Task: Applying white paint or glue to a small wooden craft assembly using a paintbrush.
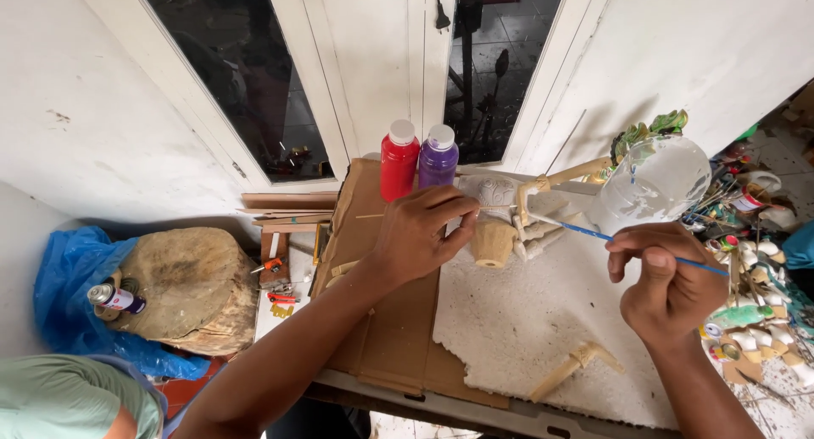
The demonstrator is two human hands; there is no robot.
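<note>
While left hand point(421, 232) steadies puppet point(496, 214) w/ fingers closed on it, right hand point(670, 278), pinching brush point(627, 242), could smear paint if puppet shifts.

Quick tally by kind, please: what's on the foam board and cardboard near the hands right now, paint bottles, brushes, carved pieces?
Paint bottles: 2, red bottle and purple bottle
Paintbrushes: 1, blue-handled brush in the right hand
Carved figures: 1, unpainted figure under the left hand
Loose carved arm pieces: 1, wooden piece
Clear plastic containers: 1, clear container
Total: 6
</note>
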